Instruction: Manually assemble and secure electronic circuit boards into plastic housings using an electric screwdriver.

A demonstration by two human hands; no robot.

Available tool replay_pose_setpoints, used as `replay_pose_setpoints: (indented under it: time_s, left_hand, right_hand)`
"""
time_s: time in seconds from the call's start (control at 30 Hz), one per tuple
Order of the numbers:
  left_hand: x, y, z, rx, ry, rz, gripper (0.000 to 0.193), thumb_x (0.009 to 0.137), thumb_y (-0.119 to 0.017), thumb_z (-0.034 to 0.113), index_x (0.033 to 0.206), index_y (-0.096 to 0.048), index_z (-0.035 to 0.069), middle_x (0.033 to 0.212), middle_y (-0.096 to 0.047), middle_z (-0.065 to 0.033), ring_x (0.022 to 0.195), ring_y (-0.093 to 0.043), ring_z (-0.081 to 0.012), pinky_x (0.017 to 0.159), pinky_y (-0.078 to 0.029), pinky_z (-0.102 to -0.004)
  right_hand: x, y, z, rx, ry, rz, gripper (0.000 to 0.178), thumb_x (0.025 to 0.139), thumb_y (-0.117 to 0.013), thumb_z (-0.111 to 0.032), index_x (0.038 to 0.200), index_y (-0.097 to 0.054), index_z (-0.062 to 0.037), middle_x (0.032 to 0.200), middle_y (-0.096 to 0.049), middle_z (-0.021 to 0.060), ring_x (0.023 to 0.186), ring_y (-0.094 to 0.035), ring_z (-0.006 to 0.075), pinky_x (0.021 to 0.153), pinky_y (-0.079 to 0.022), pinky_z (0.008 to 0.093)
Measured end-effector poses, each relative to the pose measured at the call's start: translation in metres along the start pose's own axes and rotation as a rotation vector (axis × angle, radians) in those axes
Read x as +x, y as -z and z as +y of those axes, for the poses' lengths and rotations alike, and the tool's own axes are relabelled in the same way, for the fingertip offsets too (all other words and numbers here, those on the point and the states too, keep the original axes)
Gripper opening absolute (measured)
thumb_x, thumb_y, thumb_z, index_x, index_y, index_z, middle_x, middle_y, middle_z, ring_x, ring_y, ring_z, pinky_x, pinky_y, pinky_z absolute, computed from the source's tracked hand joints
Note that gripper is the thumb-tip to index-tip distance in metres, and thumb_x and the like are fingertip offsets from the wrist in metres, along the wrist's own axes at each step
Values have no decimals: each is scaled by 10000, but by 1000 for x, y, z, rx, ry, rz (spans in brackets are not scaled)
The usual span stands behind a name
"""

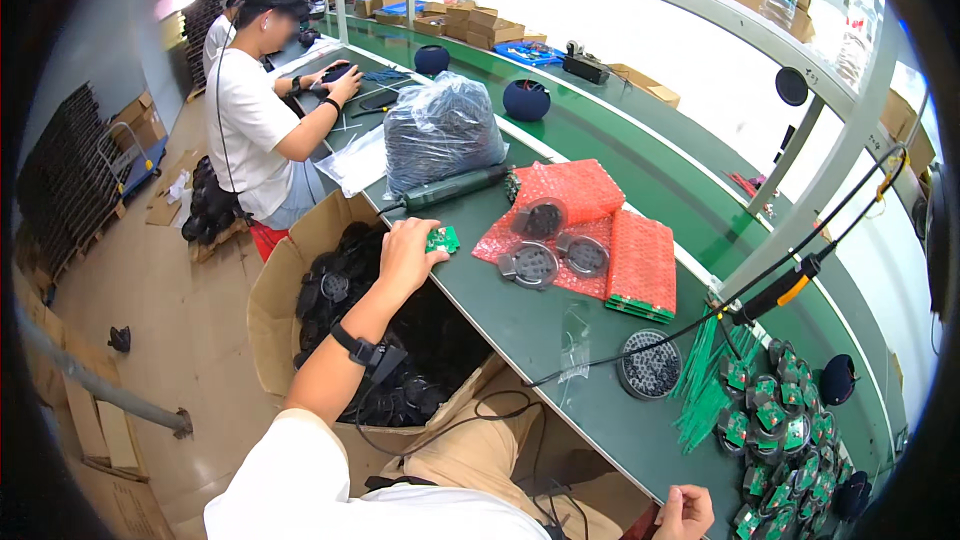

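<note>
My left hand (405, 258) is closed on a small green circuit board (444, 239), pinched at the table edge above an open carton. To its right, round black parts (530, 265) lie on red bubble wrap (570, 190). A second red wrapped bundle (642, 260) has green boards showing at its lower edge. My right hand (685, 514) rests by the near table edge with fingers curled together; what they hold, if anything, is hidden. Near it spreads a pile of round black parts with green boards (780, 420). A round dish of small black pieces (650, 364) and green strips (708, 380) lie beyond.
The carton (275, 305) of black parts stands against the table's left edge. A filled plastic bag (440, 130) and a green handheld tool (455, 187) lie farther up. An orange-black tool (780, 290) hangs on a cable at right. A co-worker (265, 110) handles a dark round object.
</note>
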State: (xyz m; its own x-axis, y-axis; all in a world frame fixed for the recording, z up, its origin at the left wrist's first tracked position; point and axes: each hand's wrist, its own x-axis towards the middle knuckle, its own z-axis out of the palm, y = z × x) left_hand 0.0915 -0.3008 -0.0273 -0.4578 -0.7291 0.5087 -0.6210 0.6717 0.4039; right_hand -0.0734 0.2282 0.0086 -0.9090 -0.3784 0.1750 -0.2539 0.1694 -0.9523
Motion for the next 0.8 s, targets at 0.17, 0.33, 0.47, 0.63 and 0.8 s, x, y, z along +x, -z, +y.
replay_pose_setpoints:
  time_s: [0.17,0.33,0.47,0.63,0.8]
  left_hand:
    - [-55,21,87,-546,-244,-146,593,708,-916,209,1237,-690,63,1185,-711,-149,1092,-694,-289,960,-547,-397]
    - [-121,17,204,-851,-647,-523,705,720,-883,239,1350,-608,82,1182,-675,-136,1117,-627,-355,975,-508,-450]
    - [-103,3,214,-802,-662,-405,660,777,-858,295,1340,-610,57,1209,-661,-159,1136,-619,-366,961,-513,-449]
    - [-20,-27,131,13,-69,24,589,811,-836,362,1220,-591,17,1040,-626,-194,1046,-624,-384,871,-533,-485]
    - [8,-54,86,-144,72,-136,447,856,-770,258,1204,-645,6,1075,-700,-236,1035,-678,-411,902,-548,-493]
  right_hand:
    - [14,-23,-4,126,-126,-147,58,1003,-685,-73,983,-684,-19,723,-603,-12,589,-513,45,535,-403,205]
    - [35,-87,-4,380,-218,-416,479,957,-651,14,1408,-491,22,1056,-687,138,801,-683,149,648,-562,259]
    - [50,-95,0,360,-122,-357,425,942,-656,52,1340,-513,5,1003,-682,112,760,-684,153,624,-574,264]
    - [62,-51,16,277,-205,-242,344,952,-663,29,1274,-550,-19,969,-687,83,738,-691,147,600,-561,251]
    - [65,-44,35,311,-185,-263,332,959,-659,20,1272,-553,-16,980,-686,83,761,-694,149,609,-564,254]
